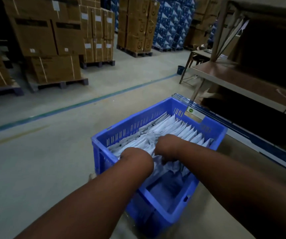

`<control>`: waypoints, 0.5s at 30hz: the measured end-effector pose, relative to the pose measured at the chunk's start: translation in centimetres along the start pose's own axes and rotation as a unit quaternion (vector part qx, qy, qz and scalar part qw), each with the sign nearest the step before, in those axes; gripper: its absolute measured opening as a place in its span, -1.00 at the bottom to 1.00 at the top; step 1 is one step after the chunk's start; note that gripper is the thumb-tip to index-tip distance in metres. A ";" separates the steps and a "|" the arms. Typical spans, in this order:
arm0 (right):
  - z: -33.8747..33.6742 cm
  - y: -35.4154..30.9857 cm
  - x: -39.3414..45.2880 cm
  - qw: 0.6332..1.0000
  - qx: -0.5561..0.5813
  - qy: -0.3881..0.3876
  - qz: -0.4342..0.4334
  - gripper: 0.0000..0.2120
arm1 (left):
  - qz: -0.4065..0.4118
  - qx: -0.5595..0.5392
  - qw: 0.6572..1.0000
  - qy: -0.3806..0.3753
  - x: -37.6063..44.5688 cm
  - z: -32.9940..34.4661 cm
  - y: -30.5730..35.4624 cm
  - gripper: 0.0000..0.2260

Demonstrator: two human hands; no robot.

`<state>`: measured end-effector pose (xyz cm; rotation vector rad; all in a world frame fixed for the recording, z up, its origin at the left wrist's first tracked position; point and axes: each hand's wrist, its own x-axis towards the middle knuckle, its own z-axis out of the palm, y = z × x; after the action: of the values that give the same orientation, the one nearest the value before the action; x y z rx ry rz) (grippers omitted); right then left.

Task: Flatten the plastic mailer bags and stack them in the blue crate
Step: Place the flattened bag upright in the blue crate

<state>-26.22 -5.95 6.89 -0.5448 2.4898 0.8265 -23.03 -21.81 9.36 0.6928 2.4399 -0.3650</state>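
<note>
Head cam looks down into the blue crate (157, 207) on the floor, packed most of the way with white mailers (178, 130) standing in a row on edge. Both hands are down in the near end of that row. The right hand (167, 150) is curled, fingers pinching into the mailers. The left hand (130, 152) is bent down past the wrist with its fingers hidden, so can't tell its grip. Near end of the crate shows bare bottom. Boxes (52, 38) on pallets behind, bench (242, 80) to the right.
</note>
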 end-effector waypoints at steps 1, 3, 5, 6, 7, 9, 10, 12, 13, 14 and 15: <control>0.1 0.1 0.0 1.000 -0.008 0.025 -0.002 -0.70 | -0.016 -0.008 1.000 0.008 0.2 0.0 0.0 -0.59; 0.5 0.2 0.0 0.999 -0.012 0.050 -0.005 -0.68 | -0.034 -0.019 0.999 0.009 0.5 0.2 0.3 -0.61; 0.5 0.0 -0.1 0.999 -0.017 0.050 -0.005 -0.68 | -0.043 -0.015 0.999 0.006 0.6 0.1 0.5 -0.62; 0.5 -0.1 0.0 0.999 -0.021 0.045 -0.005 -0.69 | -0.048 -0.012 0.999 0.007 0.6 0.1 0.5 -0.62; 0.5 -0.3 0.1 0.999 -0.025 0.043 -0.006 -0.69 | -0.059 -0.015 0.998 0.006 0.5 0.0 0.4 -0.61; 0.4 -0.3 0.2 0.999 -0.018 0.040 0.001 -0.63 | -0.086 -0.029 0.996 -0.002 0.3 -0.2 0.0 -0.56; 0.3 0.0 0.0 0.999 -0.008 0.045 0.006 -0.59 | -0.100 -0.030 0.995 -0.005 0.1 -0.4 -0.1 -0.51; 0.1 1.1 -1.2 0.998 0.015 0.064 0.012 -0.54 | -0.120 -0.013 0.993 -0.003 -0.8 -1.1 0.2 -0.35; 0.0 1.8 -2.0 0.997 0.034 0.075 0.013 -0.53 | -0.125 0.000 0.992 0.003 -1.3 -1.7 0.5 -0.28; -0.1 2.4 -3.0 0.994 0.057 0.088 0.012 -0.53 | -0.126 0.008 0.992 0.015 -1.8 -2.4 0.8 -0.25; -0.2 3.1 -4.5 0.990 0.090 0.104 0.018 -0.53 | -0.122 0.014 0.992 0.037 -2.4 -3.4 1.4 -0.24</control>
<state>-24.16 -2.79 10.78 -0.5493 2.7370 0.5752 -22.08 -20.21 13.31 0.4256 2.6009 -0.4780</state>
